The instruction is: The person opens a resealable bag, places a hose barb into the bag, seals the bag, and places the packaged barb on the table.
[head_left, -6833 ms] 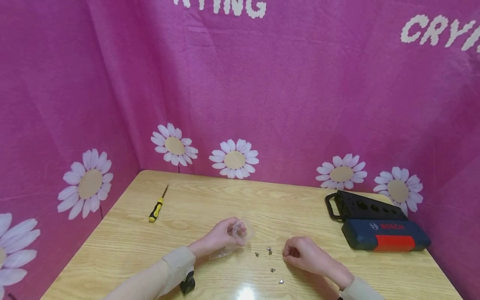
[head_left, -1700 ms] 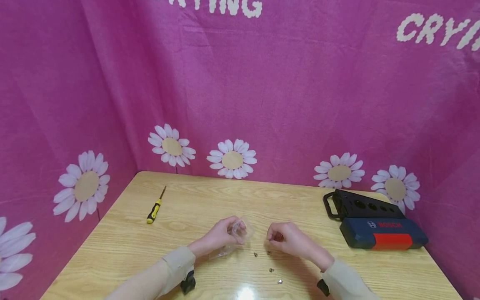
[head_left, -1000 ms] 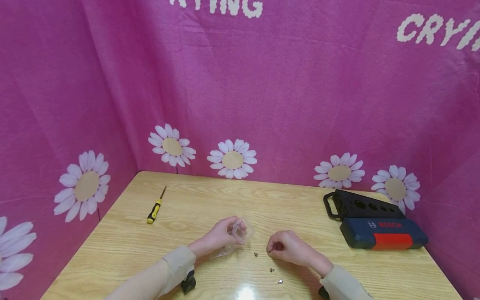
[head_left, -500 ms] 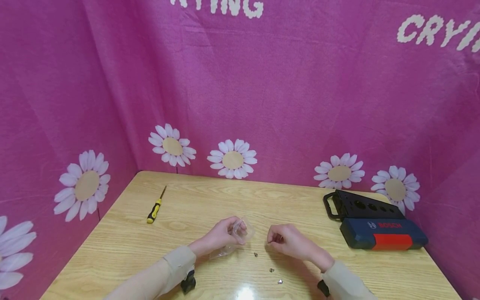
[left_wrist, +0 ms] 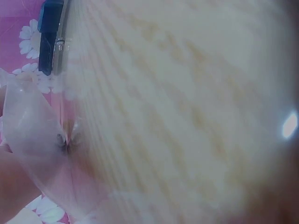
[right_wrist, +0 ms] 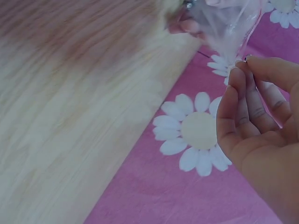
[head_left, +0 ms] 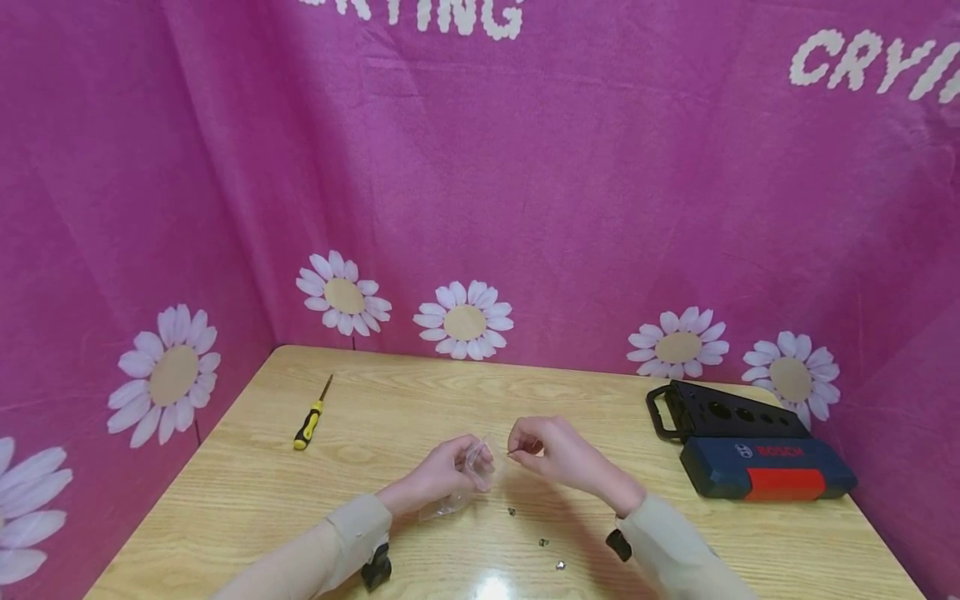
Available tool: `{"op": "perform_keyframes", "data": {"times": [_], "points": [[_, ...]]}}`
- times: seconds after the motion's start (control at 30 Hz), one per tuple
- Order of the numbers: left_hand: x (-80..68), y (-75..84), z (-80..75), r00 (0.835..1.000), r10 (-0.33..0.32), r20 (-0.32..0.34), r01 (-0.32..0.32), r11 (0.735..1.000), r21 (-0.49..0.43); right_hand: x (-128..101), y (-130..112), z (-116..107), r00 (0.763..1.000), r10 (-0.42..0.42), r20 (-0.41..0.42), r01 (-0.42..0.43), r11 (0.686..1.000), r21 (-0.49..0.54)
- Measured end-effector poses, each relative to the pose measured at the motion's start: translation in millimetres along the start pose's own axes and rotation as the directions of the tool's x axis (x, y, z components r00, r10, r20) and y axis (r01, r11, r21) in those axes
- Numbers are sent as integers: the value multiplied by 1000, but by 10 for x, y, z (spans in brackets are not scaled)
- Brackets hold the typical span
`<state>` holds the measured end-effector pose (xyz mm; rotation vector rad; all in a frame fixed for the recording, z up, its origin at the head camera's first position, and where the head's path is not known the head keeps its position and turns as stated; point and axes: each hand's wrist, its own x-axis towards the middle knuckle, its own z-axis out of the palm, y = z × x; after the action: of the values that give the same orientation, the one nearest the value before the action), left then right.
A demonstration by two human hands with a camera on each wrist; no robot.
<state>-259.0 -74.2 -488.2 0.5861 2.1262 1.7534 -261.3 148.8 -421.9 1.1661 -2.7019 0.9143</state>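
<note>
My left hand (head_left: 438, 475) grips a clear plastic bag (head_left: 480, 467), its mouth spread toward the right. Between thumb and fingertips, my right hand (head_left: 558, 454) pinches a small metal screw (right_wrist: 248, 58), just right of the bag's mouth and above the table. In the left wrist view, the bag (left_wrist: 35, 126) hangs at the left with a few dark metal bits (left_wrist: 63, 141) at its bottom. Three small screws lie on the wood below the hands: one near the bag (head_left: 512, 511), another lower (head_left: 543, 542), and the last nearest the front (head_left: 560, 566).
A yellow and black screwdriver (head_left: 310, 423) lies at the left of the wooden table (head_left: 420, 400). On the right is a blue Bosch case (head_left: 768, 467) with a red latch and a black holed rack (head_left: 738, 410) behind. A pink flowered cloth (head_left: 570, 208) hangs behind the table.
Two screws beside the right hand's earlier spot have left the table, one after the other. The right hand has risen with a screw and moved left to the bag. The left hand stays put.
</note>
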Motion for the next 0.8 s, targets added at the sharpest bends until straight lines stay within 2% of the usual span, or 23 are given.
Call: {"op": "perform_keyframes", "data": {"times": [0.2,0.43,0.8], "points": [[1,-36,-16,1000,16,26,-15,1000,-20,126,-82,40,999,-32,25,32,999,-12],[10,-56,-23,1000,-2,20,1,999,41,193,-170,74,998,-47,31,45,998,41],[15,-38,-14,1000,9,22,-9,1000,-9,43,-47,32,999,-54,5,54,998,31]]}}
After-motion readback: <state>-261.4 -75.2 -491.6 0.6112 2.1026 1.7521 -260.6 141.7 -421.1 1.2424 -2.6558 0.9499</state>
